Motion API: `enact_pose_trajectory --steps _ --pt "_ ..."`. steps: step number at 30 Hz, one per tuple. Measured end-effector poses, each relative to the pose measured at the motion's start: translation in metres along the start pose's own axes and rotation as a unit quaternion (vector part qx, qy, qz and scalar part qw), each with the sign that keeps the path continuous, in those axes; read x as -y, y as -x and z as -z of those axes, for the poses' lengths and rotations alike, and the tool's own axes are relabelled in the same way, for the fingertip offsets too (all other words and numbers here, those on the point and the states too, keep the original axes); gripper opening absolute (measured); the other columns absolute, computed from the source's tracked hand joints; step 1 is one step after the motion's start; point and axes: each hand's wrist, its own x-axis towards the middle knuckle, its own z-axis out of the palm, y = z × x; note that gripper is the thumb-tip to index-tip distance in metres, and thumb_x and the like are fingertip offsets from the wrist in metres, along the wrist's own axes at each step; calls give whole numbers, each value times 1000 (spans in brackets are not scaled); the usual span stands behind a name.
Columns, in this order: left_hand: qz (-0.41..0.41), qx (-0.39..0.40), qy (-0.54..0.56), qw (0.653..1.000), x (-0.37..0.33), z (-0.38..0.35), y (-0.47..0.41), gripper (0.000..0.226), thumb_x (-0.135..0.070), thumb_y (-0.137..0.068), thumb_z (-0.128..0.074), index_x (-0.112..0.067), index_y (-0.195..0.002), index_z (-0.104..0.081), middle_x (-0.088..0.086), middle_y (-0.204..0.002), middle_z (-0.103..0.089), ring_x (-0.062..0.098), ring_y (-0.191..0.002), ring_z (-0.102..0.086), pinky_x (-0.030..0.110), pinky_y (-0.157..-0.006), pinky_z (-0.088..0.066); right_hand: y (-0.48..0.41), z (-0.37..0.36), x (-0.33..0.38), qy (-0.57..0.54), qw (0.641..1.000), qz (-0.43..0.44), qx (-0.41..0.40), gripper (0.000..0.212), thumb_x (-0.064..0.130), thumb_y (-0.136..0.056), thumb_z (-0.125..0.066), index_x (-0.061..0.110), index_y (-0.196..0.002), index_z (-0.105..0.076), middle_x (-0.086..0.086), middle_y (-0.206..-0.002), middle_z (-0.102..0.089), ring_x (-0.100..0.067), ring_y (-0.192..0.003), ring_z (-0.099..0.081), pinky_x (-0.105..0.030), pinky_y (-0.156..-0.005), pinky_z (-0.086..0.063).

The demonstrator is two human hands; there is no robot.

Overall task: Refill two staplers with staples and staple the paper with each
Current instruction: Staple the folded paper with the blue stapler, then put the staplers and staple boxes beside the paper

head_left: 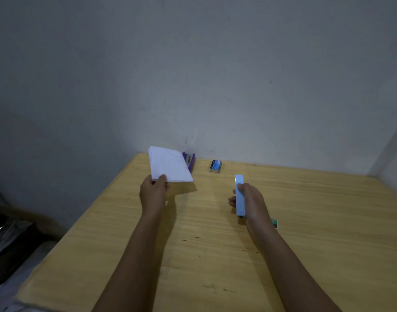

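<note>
My left hand (153, 189) pinches the near corner of a white stack of paper (169, 165), held tilted above the far left of the wooden table (193, 255). Behind the paper lies a purple stapler (190, 162), partly hidden by it. My right hand (249, 199) grips a light blue stapler (239, 194), which points away from me just above the table. A small blue box of staples (215, 165) sits near the wall. A second small box (274, 222) peeks out beside my right wrist, mostly hidden.
A grey wall runs along the table's far edge and turns at the right corner. The table's left edge drops off to dark clutter (8, 239) on the floor.
</note>
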Motion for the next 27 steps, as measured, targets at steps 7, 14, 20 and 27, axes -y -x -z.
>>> enact_pose_trajectory --steps 7,14,20,27 --pt "-12 -11 -115 993 4 42 -39 24 -7 -86 -56 -2 -108 -51 13 -104 -58 26 -84 -55 28 -54 -42 -14 -25 26 120 988 96 23 34 31 -93 -53 8 -117 -49 -4 -102 -53 -15 -79 -53 -21 -52 -35" --pt "-108 -2 -318 942 14 33 -47 67 -28 -77 -74 -12 -133 -43 10 -139 -40 30 -130 -33 40 -101 -35 -61 -74 48 236 963 129 25 20 27 -89 -54 7 -93 -52 -3 -82 -46 -16 -67 -45 -22 -47 -30" --pt "-164 109 -496 846 16 20 -51 49 -44 -93 -45 -18 -134 -49 3 -148 -39 20 -139 -30 35 -113 -20 -92 -105 47 318 938 137 12 41 21 -90 -51 14 -58 -27 0 -58 -33 -13 -44 -33 -25 -42 -23" --pt "-166 111 -497 845 22 19 -59 47 -25 -97 -34 -8 -140 -40 8 -155 -27 21 -146 -12 39 -118 -6 -118 -131 44 426 898 109 14 27 6 -84 -47 9 -59 -39 -15 -92 -56 -32 -92 -61 -29 -65 -41"
